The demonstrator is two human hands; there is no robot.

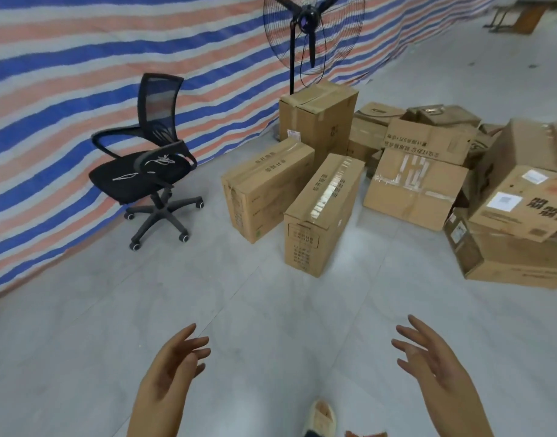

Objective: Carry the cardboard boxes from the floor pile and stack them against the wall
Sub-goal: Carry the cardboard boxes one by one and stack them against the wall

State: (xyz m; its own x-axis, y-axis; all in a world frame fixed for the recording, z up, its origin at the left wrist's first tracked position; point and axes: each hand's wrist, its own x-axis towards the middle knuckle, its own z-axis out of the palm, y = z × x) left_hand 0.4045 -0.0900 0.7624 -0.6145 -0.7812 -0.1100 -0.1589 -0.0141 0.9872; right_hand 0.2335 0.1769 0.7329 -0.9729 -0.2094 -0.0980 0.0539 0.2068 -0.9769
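A pile of brown cardboard boxes [415, 184] lies on the grey floor at the right. Nearest me stands a long narrow taped box [321, 216], with a second long box [264, 187] to its left and a taller upright box [318, 118] behind them. At the far right several crumpled boxes [519, 209] are heaped unevenly. The striped tarp wall [81, 89] runs along the left. My left hand [173, 367] and my right hand [428, 364] hover low in front of me, fingers spread, holding nothing, well short of the boxes.
A black mesh office chair [148, 165] on castors stands beside the tarp wall, left of the boxes. A large pedestal fan [308, 33] rises behind the upright box. My shoe [321, 417] shows at the bottom edge. A wooden bench [519, 14] sits far back right.
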